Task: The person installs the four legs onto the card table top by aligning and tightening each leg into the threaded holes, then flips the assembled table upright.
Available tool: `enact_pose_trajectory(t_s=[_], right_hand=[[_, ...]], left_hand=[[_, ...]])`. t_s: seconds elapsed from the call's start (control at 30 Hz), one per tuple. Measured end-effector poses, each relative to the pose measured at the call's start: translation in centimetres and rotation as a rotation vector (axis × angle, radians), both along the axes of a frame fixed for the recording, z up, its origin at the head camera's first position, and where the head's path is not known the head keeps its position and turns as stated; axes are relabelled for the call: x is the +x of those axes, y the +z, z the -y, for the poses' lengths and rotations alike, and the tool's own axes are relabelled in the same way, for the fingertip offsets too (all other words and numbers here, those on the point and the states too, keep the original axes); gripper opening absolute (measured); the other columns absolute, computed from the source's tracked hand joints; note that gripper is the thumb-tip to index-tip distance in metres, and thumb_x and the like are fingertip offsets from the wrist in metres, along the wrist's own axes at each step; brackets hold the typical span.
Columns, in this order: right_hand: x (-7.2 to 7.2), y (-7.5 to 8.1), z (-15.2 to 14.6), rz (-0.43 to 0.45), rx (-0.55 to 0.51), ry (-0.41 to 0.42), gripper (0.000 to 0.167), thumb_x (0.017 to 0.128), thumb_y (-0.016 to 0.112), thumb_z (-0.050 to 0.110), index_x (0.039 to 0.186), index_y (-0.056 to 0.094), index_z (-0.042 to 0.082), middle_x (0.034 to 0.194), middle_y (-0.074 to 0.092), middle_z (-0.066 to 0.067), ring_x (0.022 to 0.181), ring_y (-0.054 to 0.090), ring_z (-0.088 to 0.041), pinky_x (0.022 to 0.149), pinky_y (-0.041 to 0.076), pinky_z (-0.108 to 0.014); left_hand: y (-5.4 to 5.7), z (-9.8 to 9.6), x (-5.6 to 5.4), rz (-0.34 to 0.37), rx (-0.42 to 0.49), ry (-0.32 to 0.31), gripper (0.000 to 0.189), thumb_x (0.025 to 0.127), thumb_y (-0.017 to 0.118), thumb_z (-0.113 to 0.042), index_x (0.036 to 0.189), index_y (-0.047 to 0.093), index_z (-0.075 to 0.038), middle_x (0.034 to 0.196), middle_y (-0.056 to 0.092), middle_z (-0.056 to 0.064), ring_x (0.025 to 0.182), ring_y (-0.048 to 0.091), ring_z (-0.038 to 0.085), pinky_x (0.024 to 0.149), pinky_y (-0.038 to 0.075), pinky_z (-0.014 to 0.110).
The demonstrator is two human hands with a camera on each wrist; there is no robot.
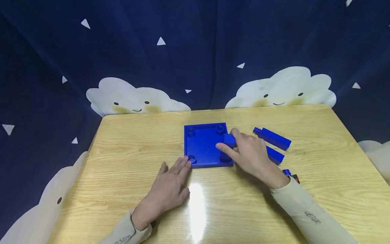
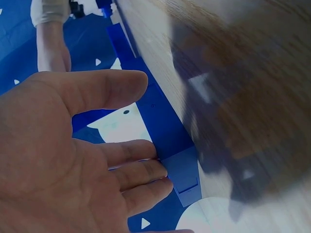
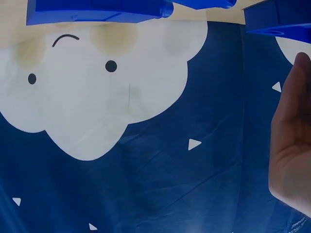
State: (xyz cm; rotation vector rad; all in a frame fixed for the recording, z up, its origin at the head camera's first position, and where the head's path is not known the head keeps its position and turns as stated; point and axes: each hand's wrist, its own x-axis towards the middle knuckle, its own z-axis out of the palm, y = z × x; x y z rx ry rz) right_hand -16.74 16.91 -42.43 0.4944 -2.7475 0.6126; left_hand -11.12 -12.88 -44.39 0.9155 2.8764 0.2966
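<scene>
A blue square panel (image 1: 204, 145) with a raised rim lies flat on the wood-grain worktop (image 1: 134, 139), its recessed side up. Round sockets show at the far-left (image 1: 191, 131), far-right (image 1: 220, 129) and near-left corners. The right hand (image 1: 251, 154) grips a blue square leg (image 1: 229, 139) between thumb and fingers, holding it upright at the near-right corner; whether its lower end is seated cannot be told. The left hand (image 1: 170, 189) has its fingers extended, fingertips touching the panel's near-left corner. Right of the panel lie two loose blue legs (image 1: 275, 138), the farther one showing a threaded end. A dark blue curtain (image 1: 195, 51) with clouds and triangles hangs behind.
</scene>
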Motion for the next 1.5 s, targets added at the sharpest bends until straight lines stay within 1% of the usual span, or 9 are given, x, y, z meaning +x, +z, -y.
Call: enact_pose_trajectory(t_s=[0.13, 0.43, 0.7, 0.83, 0.93, 1.07, 1.2, 1.33, 1.5], right_hand=[[-0.11, 0.16, 0.13, -0.039, 0.009, -0.003, 0.059, 0.095, 0.075, 0.061, 0.108, 0.070, 0.004, 0.063, 0.047, 0.003, 0.052, 0.048, -0.016, 0.041, 0.032, -0.032], [-0.07, -0.05, 0.42, -0.097, -0.045, 0.008, 0.062, 0.091, 0.081, 0.057, 0.112, 0.078, -0.001, 0.088, 0.065, -0.010, 0.061, 0.054, -0.020, 0.047, 0.043, -0.032], [-0.33, -0.17, 0.39, -0.123, -0.101, 0.061, 0.057, 0.094, 0.085, 0.047, 0.134, 0.075, 0.008, 0.107, 0.078, -0.011, 0.064, 0.059, -0.016, 0.049, 0.041, -0.031], [-0.54, -0.10, 0.35, -0.173, -0.057, 0.096, 0.058, 0.095, 0.085, 0.046, 0.142, 0.073, 0.015, 0.090, 0.070, -0.006, 0.060, 0.052, -0.015, 0.047, 0.037, -0.030], [-0.69, -0.06, 0.39, -0.194, -0.013, 0.122, 0.051, 0.096, 0.082, 0.046, 0.138, 0.075, 0.017, 0.083, 0.062, -0.004, 0.059, 0.051, -0.016, 0.047, 0.039, -0.031], [-0.69, -0.02, 0.47, -0.154, 0.026, 0.128, 0.046, 0.100, 0.074, 0.049, 0.128, 0.075, 0.012, 0.093, 0.071, -0.009, 0.064, 0.063, -0.022, 0.049, 0.047, -0.033], [-0.41, -0.07, 0.47, -0.110, 0.026, 0.132, 0.042, 0.098, 0.064, 0.042, 0.124, 0.070, 0.010, 0.097, 0.075, -0.011, 0.063, 0.063, -0.022, 0.046, 0.043, -0.032], [-0.19, -0.01, 0.48, -0.085, 0.015, 0.139, 0.045, 0.091, 0.057, 0.033, 0.128, 0.069, 0.009, 0.098, 0.076, -0.008, 0.061, 0.056, -0.019, 0.046, 0.035, -0.031], [-0.03, 0.31, 0.58, -0.046, 0.010, 0.128, 0.052, 0.092, 0.056, 0.031, 0.135, 0.066, 0.004, 0.115, 0.078, -0.014, 0.070, 0.065, -0.022, 0.046, 0.038, -0.031]], left_hand=[[0.04, -0.01, 0.01, -0.003, -0.002, -0.005, 0.075, 0.096, 0.068, -0.026, 0.160, 0.048, 0.007, 0.169, 0.040, 0.024, 0.155, 0.041, 0.040, 0.119, 0.030, 0.076], [0.00, -0.06, 0.06, 0.007, -0.010, -0.010, 0.076, 0.096, 0.070, -0.027, 0.160, 0.047, 0.006, 0.169, 0.040, 0.024, 0.156, 0.041, 0.039, 0.119, 0.031, 0.076], [0.08, -0.09, -0.01, 0.000, -0.020, -0.014, 0.076, 0.096, 0.071, -0.028, 0.161, 0.047, 0.006, 0.169, 0.040, 0.024, 0.155, 0.041, 0.039, 0.119, 0.031, 0.075], [0.16, -0.11, -0.10, -0.001, -0.034, -0.011, 0.077, 0.097, 0.071, -0.029, 0.161, 0.047, 0.006, 0.170, 0.039, 0.023, 0.156, 0.041, 0.039, 0.120, 0.031, 0.075], [0.23, -0.12, -0.16, -0.002, -0.042, -0.008, 0.077, 0.097, 0.071, -0.030, 0.161, 0.046, 0.006, 0.170, 0.038, 0.023, 0.156, 0.041, 0.039, 0.120, 0.031, 0.075], [0.25, -0.10, -0.16, 0.000, -0.043, -0.007, 0.077, 0.097, 0.071, -0.030, 0.161, 0.047, 0.006, 0.170, 0.038, 0.024, 0.156, 0.040, 0.039, 0.120, 0.031, 0.075], [0.15, -0.06, -0.07, 0.003, -0.040, -0.010, 0.077, 0.097, 0.071, -0.030, 0.161, 0.046, 0.006, 0.170, 0.038, 0.024, 0.156, 0.040, 0.039, 0.120, 0.031, 0.075], [0.10, -0.03, 0.00, 0.009, -0.037, -0.007, 0.077, 0.097, 0.071, -0.030, 0.161, 0.046, 0.006, 0.170, 0.038, 0.024, 0.156, 0.039, 0.039, 0.120, 0.030, 0.075], [0.09, -0.02, 0.01, 0.005, -0.039, -0.005, 0.078, 0.097, 0.072, -0.030, 0.162, 0.046, 0.006, 0.171, 0.037, 0.024, 0.157, 0.039, 0.038, 0.121, 0.030, 0.075]])
